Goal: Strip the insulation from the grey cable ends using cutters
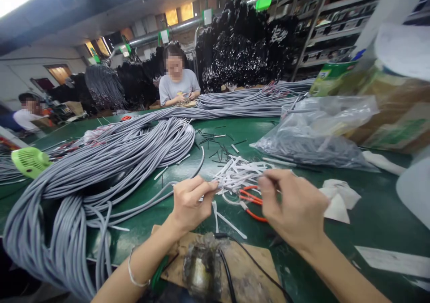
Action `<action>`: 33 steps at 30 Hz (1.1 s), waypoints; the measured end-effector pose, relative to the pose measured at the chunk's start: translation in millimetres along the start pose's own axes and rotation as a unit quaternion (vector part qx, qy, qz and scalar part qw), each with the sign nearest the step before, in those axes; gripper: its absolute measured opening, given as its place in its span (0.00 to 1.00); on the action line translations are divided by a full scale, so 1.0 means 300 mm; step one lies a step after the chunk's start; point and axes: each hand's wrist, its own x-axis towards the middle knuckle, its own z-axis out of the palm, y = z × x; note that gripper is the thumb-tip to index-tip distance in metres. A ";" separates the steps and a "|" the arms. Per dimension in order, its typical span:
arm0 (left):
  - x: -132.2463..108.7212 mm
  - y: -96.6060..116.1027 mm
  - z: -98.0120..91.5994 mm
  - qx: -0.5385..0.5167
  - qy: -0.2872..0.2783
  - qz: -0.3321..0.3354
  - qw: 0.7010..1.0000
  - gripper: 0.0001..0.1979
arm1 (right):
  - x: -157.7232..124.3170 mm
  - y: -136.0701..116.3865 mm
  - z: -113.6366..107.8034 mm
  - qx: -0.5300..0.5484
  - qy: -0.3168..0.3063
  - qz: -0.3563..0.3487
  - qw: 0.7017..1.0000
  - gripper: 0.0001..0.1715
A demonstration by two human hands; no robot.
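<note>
Past one board (247, 276), left hand (192, 202) pinches one cable (157, 199); right hand (293, 206) curled, hold unclear.

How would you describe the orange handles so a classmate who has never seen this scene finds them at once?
On the green table, find the heap of white strips. At its near edge, just beside the right hand, are the orange handles. Their bright colour and looped shape set them apart from the pale strips.

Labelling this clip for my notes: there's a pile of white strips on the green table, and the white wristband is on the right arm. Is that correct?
Not quite: the head view shows the white wristband on the left arm. The white strips do lie piled on the green table.
</note>
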 end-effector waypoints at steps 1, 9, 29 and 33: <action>0.001 0.001 0.000 0.009 -0.001 0.005 1.000 0.05 | -0.006 -0.015 0.002 0.000 -0.014 -0.047 0.999 0.10; -0.001 0.010 0.003 0.022 -0.010 0.024 0.999 0.05 | -0.016 -0.050 0.015 0.000 -0.060 -0.118 0.991 0.13; -0.014 0.051 0.012 -0.178 -0.059 -0.193 0.963 0.05 | -0.041 -0.070 0.036 0.320 -0.130 0.191 0.919 0.10; -0.009 0.048 0.012 -0.207 -0.105 -0.210 0.950 0.04 | -0.031 -0.062 0.030 0.327 -0.125 0.220 0.910 0.10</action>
